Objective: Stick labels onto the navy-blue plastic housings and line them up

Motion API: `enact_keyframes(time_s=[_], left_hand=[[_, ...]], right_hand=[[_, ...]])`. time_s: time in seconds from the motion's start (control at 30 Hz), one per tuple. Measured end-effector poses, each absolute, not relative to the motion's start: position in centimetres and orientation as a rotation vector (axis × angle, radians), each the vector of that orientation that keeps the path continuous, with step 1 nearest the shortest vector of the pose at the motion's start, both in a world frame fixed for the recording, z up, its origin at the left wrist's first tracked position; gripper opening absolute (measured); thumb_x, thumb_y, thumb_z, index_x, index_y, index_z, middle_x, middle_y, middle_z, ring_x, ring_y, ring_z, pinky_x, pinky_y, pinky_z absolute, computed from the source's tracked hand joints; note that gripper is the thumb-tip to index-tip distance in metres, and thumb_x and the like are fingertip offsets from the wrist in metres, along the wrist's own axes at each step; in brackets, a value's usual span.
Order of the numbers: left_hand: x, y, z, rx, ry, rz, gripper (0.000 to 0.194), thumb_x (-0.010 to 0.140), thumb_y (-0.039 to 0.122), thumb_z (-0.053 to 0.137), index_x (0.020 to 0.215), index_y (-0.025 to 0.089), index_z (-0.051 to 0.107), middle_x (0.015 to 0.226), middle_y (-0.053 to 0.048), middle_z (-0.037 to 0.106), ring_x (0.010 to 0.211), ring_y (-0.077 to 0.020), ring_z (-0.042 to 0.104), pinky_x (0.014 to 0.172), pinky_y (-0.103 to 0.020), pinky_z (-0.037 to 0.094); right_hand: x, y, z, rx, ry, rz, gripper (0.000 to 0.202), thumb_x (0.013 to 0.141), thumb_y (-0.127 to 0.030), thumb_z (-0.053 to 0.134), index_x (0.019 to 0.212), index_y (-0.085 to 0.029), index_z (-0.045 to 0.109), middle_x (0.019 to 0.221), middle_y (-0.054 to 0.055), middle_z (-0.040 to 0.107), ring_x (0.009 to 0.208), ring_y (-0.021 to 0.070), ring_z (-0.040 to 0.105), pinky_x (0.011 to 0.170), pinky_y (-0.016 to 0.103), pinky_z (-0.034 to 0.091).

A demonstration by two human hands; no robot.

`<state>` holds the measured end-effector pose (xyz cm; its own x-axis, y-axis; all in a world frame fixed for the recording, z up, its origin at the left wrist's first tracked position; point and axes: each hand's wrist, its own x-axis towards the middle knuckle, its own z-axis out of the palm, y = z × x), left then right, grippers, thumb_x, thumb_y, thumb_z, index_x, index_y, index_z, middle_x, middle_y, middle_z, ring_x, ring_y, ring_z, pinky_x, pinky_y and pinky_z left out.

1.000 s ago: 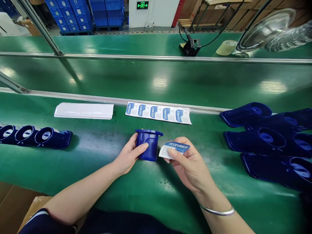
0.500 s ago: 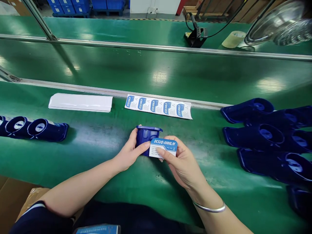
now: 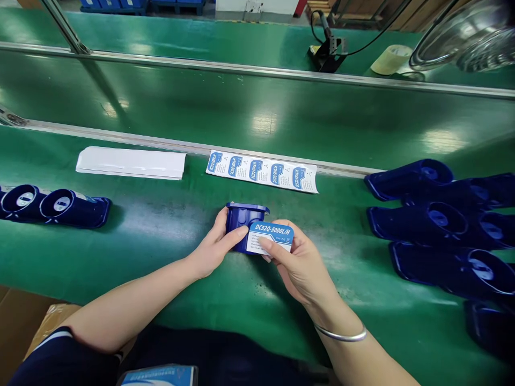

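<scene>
My left hand (image 3: pixel 215 244) is closed around the left side of a dark blue plastic housing (image 3: pixel 240 216) with a flanged rim, its thumb lying across the front. Between the thumb and fingers of my right hand (image 3: pixel 295 260) is a blue and white printed label (image 3: pixel 271 231) reading DC52Q-5000L/H. The label's left edge overlaps the housing's right side; whether it touches the surface I cannot tell. A sheet of similar labels (image 3: pixel 261 171) lies farther back, beside a stack of white paper strips (image 3: pixel 131 162).
Several blue housings (image 3: pixel 438 222) stand in rows on the right, and a few more (image 3: pixel 60 206) sit at the left. A metal rail (image 3: pixel 161 146) runs behind the sheets. Beyond are a tool stand (image 3: pixel 328 56) and a tape roll (image 3: pixel 391 59).
The view has tilted slightly downward, and the background sits higher in the picture. Both hands keep their hold on the housing and the label, with hardly any movement between them.
</scene>
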<state>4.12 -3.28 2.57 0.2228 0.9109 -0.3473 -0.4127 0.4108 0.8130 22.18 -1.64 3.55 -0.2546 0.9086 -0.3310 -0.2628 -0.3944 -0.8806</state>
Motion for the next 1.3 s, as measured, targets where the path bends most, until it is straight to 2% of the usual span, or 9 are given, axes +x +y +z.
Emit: enact_keyframes(time_s=[0.6,0.9,1.13,1.3], left_hand=[[4.08,-3.20,2.91,0.667,0.947,0.975,0.064,0.094,0.049,0.067,0.148,0.030,0.039,0.153,-0.007,0.052,0.144,-0.0306,0.046,0.116,-0.044,0.040],[4.07,-3.25,2.72,0.667,0.949,0.987,0.060,0.095,0.047,0.066,0.147,0.032,0.042,0.154,-0.004,0.051,0.144,-0.0293,0.045,0.116,-0.042,0.040],[4.03,-3.16,2.79,0.663,0.919,0.979,0.063,0.095,0.045,0.065,0.150,0.032,0.037,0.155,-0.005,0.050,0.143,-0.0292,0.046,0.115,-0.043,0.040],[3.99,-3.21,2.69,0.671,0.929,0.982,0.058,0.096,0.044,0.065,0.148,0.033,0.040,0.154,-0.004,0.051,0.145,-0.0289,0.043,0.117,-0.043,0.039]], right_hand=[[22.27,-1.67,3.53,-1.147,-0.890,1.769,0.032,0.075,-0.031,0.091,0.091,-0.024,0.065,0.074,-0.005,0.061,0.061,0.0086,0.052,0.059,0.023,0.042],[22.32,-1.62,3.63,-1.135,-0.918,1.762,0.030,0.077,-0.032,0.090,0.090,-0.024,0.064,0.072,-0.005,0.060,0.060,0.0089,0.052,0.058,0.024,0.041],[22.40,-1.68,3.36,-1.134,-0.919,1.774,0.030,0.078,-0.033,0.089,0.091,-0.024,0.063,0.072,-0.005,0.060,0.062,0.0094,0.051,0.060,0.024,0.041],[22.35,-1.71,3.58,-1.144,-0.925,1.771,0.031,0.077,-0.034,0.089,0.091,-0.024,0.063,0.071,-0.005,0.060,0.062,0.0105,0.050,0.060,0.025,0.041]])
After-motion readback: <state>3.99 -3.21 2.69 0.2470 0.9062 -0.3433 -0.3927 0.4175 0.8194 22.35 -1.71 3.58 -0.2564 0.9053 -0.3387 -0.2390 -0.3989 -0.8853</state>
